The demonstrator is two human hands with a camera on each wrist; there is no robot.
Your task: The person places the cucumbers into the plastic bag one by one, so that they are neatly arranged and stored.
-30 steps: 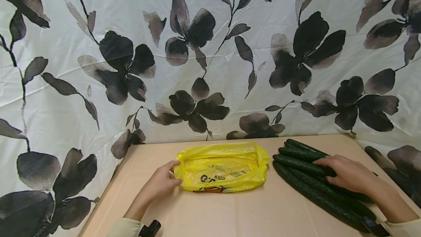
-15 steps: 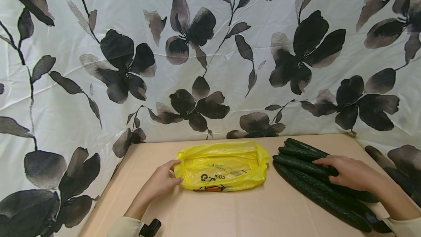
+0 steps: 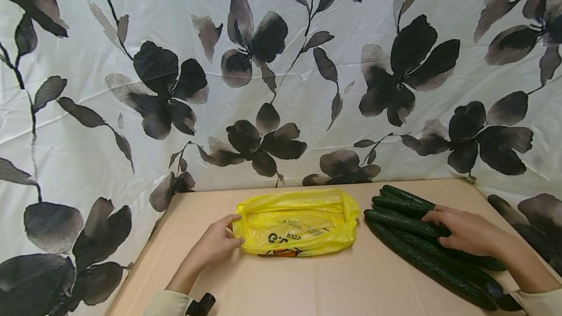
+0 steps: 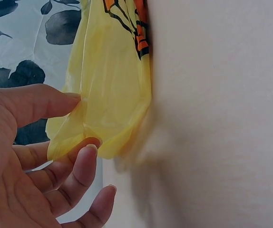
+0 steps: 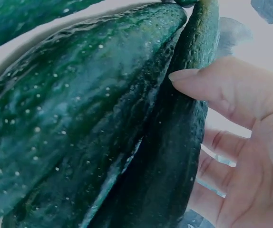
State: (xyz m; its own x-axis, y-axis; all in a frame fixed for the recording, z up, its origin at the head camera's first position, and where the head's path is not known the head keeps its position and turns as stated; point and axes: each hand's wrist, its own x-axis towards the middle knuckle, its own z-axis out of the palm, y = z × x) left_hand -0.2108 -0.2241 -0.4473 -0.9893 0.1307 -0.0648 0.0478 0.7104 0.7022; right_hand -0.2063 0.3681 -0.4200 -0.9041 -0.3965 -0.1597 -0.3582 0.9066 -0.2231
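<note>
Floral cloth (image 3: pixel 285 91), pale with dark grey blooms and leafy stems, spreads behind the yellow bag (image 3: pixel 298 226), rising to the top of the head view and coming down on both sides. Beneath the bag lies a pale tan worktop (image 3: pixel 325 282), bare on the side of the bag nearest the person.

Largest of the things lying on it is the bundle of dark green cucumbers (image 3: pixel 417 244), to the right of the bag and just beside it, a narrow strip of worktop between. Their far ends are level with the bag; their near ends slant away to the right, past the bag's near edge. The bag itself is crumpled and lies on its side, lengthwise from left to right.

At the bag's left end, the left hand (image 3: pixel 219 240) has its grip closed on the plastic: thumb on one side, fingertips on the other, the corner caught between. Nearly all of the bag extends to the right of that grip.

Right of the bag, the right hand (image 3: pixel 467 232) has its grip curled about one cucumber, thumb laid across it, fingers going behind; the others lie alongside.

Cream sleeves (image 3: pixel 169 302) show nearer the person than the bag, a small black object (image 3: pixel 201 305) beside the left one. Smallest is the orange-and-black print on the bag's near side.
</note>
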